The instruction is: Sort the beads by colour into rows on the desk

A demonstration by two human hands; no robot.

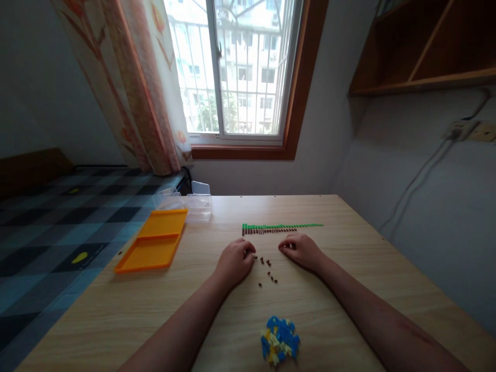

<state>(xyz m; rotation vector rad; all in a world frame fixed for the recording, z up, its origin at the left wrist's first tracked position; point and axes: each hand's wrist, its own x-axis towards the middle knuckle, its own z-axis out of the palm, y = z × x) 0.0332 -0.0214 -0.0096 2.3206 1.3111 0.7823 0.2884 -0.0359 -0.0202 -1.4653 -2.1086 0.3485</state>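
Observation:
My left hand [234,260] rests on the wooden table [349,289] with its fingers curled under, close to the left end of a row of small dark brown pieces [267,231]. My right hand [300,250] lies on the table with fingers curled, just below the same row. Behind the brown row runs a longer row of small green pieces [282,226]. Several loose dark brown pieces [267,268] lie scattered between my hands. Whether either hand holds a piece is hidden.
A pile of blue, yellow and white small pieces [279,340] lies near the front edge. An orange tray [153,240] sits at the left, with clear plastic boxes [189,204] behind it. A bed with a checked cover [58,217] stands left of the table.

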